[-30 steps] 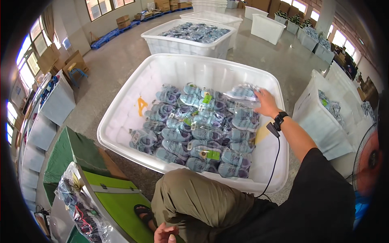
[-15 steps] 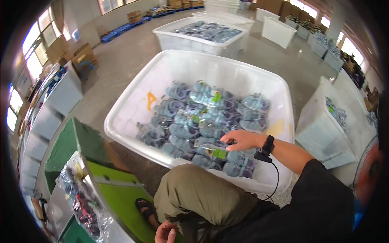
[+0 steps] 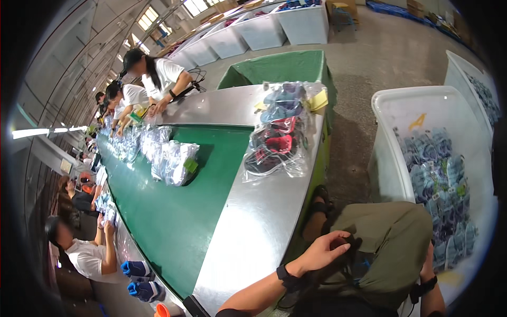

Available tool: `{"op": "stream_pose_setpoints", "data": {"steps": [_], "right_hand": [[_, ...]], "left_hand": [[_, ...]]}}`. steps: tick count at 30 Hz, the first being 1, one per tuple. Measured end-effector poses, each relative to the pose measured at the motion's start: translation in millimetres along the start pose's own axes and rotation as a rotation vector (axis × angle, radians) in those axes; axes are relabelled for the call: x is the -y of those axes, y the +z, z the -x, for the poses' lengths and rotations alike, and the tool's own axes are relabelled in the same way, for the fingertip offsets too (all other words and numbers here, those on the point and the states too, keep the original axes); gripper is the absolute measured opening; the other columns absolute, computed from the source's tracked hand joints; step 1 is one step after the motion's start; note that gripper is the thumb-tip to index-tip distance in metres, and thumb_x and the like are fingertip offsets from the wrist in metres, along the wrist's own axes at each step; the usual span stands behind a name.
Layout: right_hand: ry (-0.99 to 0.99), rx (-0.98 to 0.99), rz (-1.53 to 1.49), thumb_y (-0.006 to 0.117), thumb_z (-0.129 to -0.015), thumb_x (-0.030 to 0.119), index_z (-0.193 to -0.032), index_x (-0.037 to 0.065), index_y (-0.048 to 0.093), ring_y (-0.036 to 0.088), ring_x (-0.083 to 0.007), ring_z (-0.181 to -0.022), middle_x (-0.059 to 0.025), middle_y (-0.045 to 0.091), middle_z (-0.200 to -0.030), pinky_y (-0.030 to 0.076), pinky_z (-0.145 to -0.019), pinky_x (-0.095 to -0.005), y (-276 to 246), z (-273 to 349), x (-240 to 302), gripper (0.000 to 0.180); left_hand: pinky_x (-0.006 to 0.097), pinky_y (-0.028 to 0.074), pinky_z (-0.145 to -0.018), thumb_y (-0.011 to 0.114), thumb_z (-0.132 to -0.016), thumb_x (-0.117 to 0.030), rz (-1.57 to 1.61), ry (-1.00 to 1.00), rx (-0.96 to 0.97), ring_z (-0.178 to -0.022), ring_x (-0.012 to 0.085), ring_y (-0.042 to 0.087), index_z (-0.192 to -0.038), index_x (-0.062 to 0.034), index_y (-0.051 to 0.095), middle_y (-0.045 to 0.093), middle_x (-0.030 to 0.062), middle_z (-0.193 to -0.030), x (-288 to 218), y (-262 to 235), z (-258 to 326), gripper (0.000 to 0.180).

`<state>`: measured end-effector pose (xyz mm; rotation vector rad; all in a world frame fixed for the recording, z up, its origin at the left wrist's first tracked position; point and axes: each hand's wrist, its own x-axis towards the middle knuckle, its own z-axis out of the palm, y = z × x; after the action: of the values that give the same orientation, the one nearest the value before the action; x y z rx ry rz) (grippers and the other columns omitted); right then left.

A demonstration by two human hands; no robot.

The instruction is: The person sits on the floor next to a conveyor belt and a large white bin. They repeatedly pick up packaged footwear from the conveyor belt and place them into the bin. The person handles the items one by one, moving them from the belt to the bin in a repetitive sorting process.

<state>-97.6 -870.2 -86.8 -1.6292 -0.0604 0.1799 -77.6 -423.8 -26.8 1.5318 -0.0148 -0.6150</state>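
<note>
My left hand [image 3: 328, 248] is beside my bent knee, its thumb and fingers loosely curved and apart with nothing between them. My right hand [image 3: 426, 263] is on the other side of the knee, next to a white bin [image 3: 377, 103]; its fingers are mostly hidden. In the bin lie several bagged pairs of grey-blue sandals [image 3: 441, 182]. A clear bag of red-and-black sandals [image 3: 277, 148] lies on the metal edge of a conveyor table [image 3: 237, 211]. Beside it is a bagged blue-grey pair [image 3: 284, 100].
Bagged shoes [image 3: 177, 161] lie on the green conveyor belt [image 3: 158, 211]. A co-worker [image 3: 158, 76] leans over the far side; another person [image 3: 87, 253] sits at left near blue shoes [image 3: 142, 288]. A green bin [image 3: 274, 68] stands behind the table's end.
My view has swung left from the white bin to the conveyor. My right hand has come back from above the bagged sandals to beside my knee. The left hand now shows more fully.
</note>
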Motion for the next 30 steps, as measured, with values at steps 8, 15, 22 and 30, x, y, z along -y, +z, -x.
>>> {"op": "stream_pose_setpoints", "data": {"steps": [8,15,22,30], "right_hand": [[0.139,-0.074,0.171,0.055,-0.111,0.026,-0.148,0.000,0.053,0.062,-0.0241,-0.124,-0.0122,0.065,-0.133,0.049,-0.107,-0.0380,-62.1,8.5,-91.8,0.045],[0.230,-0.197,0.310,0.056,-0.110,0.024,-0.149,0.001,0.052,0.062,-0.0224,-0.121,-0.0106,0.065,-0.130,0.049,-0.105,-0.0364,-80.0,4.5,-113.4,0.046],[0.233,-0.236,0.358,0.058,-0.109,0.021,-0.150,0.001,0.051,0.062,-0.0208,-0.117,-0.0090,0.064,-0.126,0.048,-0.103,-0.0348,-76.4,-11.7,-113.6,0.046],[0.204,-0.287,0.384,0.060,-0.108,0.018,-0.151,0.001,0.051,0.061,-0.0190,-0.113,-0.0071,0.064,-0.122,0.048,-0.100,-0.0330,-79.1,-11.0,-101.6,0.048]], "left_hand": [[0.035,0.054,-0.108,0.061,-0.111,-0.017,0.395,0.059,0.092,-0.120,0.0187,0.067,-0.150,-0.0022,0.056,0.068,0.0071,-0.128,-70.9,-75.8,52.6,0.041],[0.035,0.053,-0.098,0.069,-0.106,-0.029,-0.031,0.107,-0.737,-0.113,0.0173,0.067,-0.143,0.0000,0.061,0.073,0.0086,-0.122,-100.4,-273.0,105.3,0.048],[0.045,0.039,-0.123,0.073,-0.097,-0.035,-0.899,-0.008,-1.381,-0.145,0.0415,0.053,-0.154,0.0082,0.049,0.055,0.0290,-0.155,-38.5,-457.1,130.8,0.076],[0.049,0.031,-0.126,0.072,-0.095,-0.043,-0.976,-0.188,-1.450,-0.147,0.0406,0.048,-0.155,0.0050,0.048,0.052,0.0280,-0.156,9.4,-479.8,128.0,0.080]]}}
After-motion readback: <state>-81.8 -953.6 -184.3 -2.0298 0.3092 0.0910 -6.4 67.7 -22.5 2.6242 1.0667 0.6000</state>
